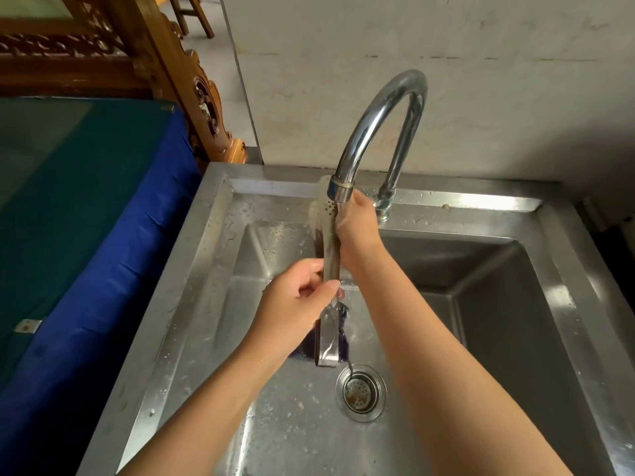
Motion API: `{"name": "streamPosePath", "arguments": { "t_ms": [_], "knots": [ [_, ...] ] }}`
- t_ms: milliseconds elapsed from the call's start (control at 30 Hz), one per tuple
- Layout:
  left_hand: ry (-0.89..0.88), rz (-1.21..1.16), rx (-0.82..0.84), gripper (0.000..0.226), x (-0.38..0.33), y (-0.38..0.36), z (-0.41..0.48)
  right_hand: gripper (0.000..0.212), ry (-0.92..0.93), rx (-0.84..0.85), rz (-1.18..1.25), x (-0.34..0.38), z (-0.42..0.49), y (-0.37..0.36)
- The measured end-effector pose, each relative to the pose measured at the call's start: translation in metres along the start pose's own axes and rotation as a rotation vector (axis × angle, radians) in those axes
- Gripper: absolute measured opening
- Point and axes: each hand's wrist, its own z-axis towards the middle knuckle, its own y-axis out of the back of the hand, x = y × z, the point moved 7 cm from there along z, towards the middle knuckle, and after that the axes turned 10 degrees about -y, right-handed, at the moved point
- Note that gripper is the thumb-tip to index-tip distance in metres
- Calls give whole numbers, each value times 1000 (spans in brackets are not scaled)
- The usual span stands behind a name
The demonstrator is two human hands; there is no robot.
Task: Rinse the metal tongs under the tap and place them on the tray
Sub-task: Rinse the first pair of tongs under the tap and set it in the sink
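while the tongs (331, 259) stand under the tap (376, 111), left hand (299, 304) pinches their lower shaft, right hand (357, 225) grips their top.

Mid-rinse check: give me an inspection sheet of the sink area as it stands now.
Surface: wet steel sink, drain strainer in place.
Job's things: metal tongs held under the tap spout; tray not seen.
Clutter: dark blue item in the basin behind the tongs.
Hands: left hand grips the tongs' middle; right hand holds their perforated end.
Cables: nothing seen.
Surroundings: blue-covered table left; carved wooden furniture behind it.
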Motion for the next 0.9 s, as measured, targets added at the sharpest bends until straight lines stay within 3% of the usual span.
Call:
{"name": "streamPosePath", "arguments": {
  "t_ms": [100, 167, 300, 400, 600, 700, 800, 900],
  "knots": [
    [65, 29, 96, 10, 1, 3, -2, 33, -22, -7, 60, 11, 10, 6],
    [53, 46, 113, 15, -1, 0, 0, 30, -22, 18, 74, 18, 14, 6],
    [-8, 44, -55, 30, -11, 5, 19, 21, 21, 178, -32, 18, -3, -9],
    [-17, 36, -91, 35, -14, 8, 29, 18, 97, 238, -164, 16, -18, -9],
    [-17, -21, -39, 33, -23, 8, 25, 24, 137, 207, -387, 18, -27, 10],
    [-11, -67, -52, 10, -34, 13, 10, 30, 83, 131, -310, 17, -25, 18],
    [-74, -1, -10, 28, -47, 22, -20, 32, -14, 93, -161, 14, -22, 20],
    [-219, 78, -53, 29, -73, 39, -33, 36, -64, 90, -180, 4, -26, 12]
  ]
}}
